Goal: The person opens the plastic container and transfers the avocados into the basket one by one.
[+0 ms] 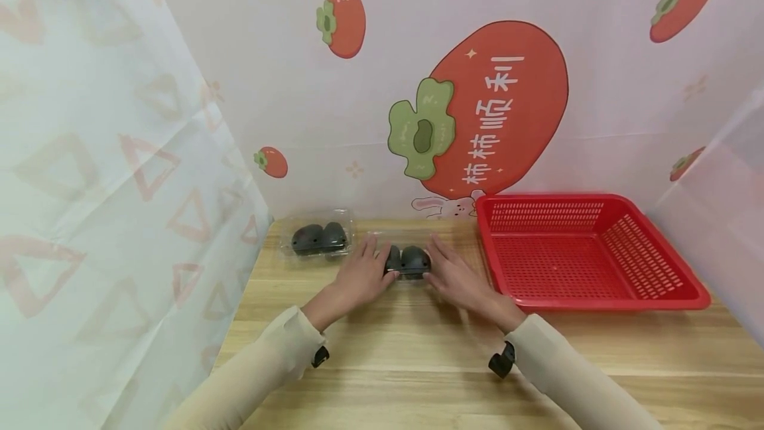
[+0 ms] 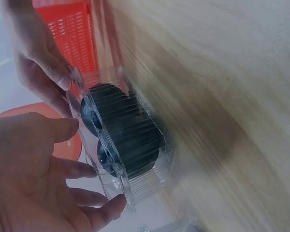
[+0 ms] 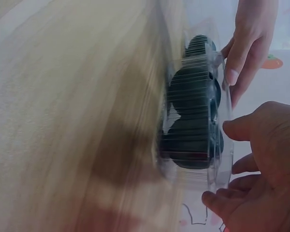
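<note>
A clear plastic clamshell box [image 1: 412, 274] sits on the table between my two hands. Inside it lie dark, rounded fruits [image 1: 414, 260] that look like avocados. My left hand [image 1: 361, 272] touches the box's left side, its thumb and fingers spread along the lid edge [image 2: 111, 159]. On the opposite side my right hand [image 1: 459, 277] rests against the box in the same way, with fingertips on the lid edge [image 3: 227, 145]. Neither hand is curled round the box. The lid looks closed down over the fruits.
Another clear box [image 1: 286, 244] with similar dark fruits [image 1: 316, 237] stands to the left, near the back wall. A red plastic basket [image 1: 513, 300] with perforated sides stands to the right, close to my right hand. A printed curtain [image 1: 370, 105] hangs behind the wooden table [image 1: 382, 363].
</note>
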Available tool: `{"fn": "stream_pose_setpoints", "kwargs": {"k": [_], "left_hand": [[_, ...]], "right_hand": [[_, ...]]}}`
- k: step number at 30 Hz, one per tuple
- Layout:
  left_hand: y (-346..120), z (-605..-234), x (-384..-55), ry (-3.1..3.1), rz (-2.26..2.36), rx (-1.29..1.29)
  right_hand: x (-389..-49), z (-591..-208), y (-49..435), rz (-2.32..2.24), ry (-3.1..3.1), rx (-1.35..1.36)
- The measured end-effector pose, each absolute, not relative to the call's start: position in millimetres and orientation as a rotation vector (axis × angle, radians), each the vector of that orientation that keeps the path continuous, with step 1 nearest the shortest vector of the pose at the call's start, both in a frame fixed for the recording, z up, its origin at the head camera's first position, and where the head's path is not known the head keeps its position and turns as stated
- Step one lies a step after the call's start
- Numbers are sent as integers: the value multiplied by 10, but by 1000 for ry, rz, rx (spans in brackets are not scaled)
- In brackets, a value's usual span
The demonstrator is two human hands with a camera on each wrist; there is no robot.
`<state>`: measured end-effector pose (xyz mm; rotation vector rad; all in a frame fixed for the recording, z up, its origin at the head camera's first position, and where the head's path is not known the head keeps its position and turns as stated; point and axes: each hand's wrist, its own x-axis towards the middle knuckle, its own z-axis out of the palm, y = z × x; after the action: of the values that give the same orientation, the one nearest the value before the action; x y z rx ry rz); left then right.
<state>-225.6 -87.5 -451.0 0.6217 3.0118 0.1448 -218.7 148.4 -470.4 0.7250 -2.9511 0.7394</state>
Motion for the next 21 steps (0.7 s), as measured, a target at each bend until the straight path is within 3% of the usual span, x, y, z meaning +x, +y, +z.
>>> {"fn": "stream_pose_setpoints", "kwargs": {"k": [21], "left_hand": [[-999,-4521,-2238,2921,319,646]], "right_hand": [[-2129,-4842,1555,871,-2853,680]]}}
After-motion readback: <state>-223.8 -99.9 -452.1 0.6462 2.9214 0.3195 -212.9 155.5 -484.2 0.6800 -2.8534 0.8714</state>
